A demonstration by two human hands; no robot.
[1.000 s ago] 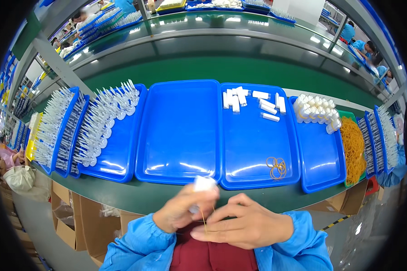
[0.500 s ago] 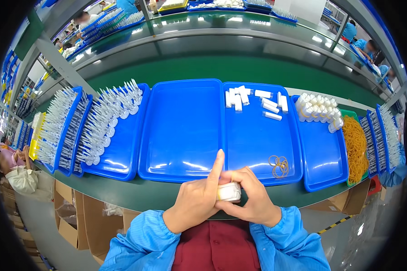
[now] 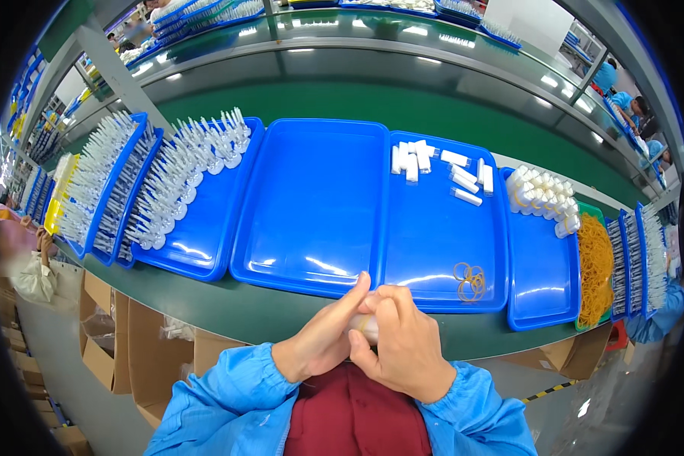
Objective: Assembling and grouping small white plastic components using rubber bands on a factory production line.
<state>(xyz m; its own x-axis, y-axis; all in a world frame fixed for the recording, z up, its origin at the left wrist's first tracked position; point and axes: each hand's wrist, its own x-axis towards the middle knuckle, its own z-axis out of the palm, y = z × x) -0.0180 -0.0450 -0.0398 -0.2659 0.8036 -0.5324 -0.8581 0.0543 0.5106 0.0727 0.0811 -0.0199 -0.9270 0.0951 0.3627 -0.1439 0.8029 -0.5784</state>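
Close to my body, just off the table's near edge, my two hands hold a small white bundle [image 3: 363,327] between them. My left hand [image 3: 319,340] supports it from the left, thumb pointing up and away. Curled over its top and right side are the fingers of my right hand [image 3: 404,346], which hide much of it. Beyond them a blue tray [image 3: 444,243] carries several small white wrapped packs [image 3: 465,181] at its far end and a few loose rubber bands [image 3: 470,283] near its front.
A bare blue tray [image 3: 311,205] lies left of that one. Farther left, trays hold rows of clear pointed plastic pieces [image 3: 178,178]. To the right, a blue tray [image 3: 539,281] has banded white bundles [image 3: 541,194], beside a heap of rubber bands [image 3: 595,262]. Cardboard boxes [image 3: 156,346] stand below.
My right hand has turned and closed further over the bundle, which now shows less. Both hands sit slightly farther left in the picture. The whole view has tilted a little.
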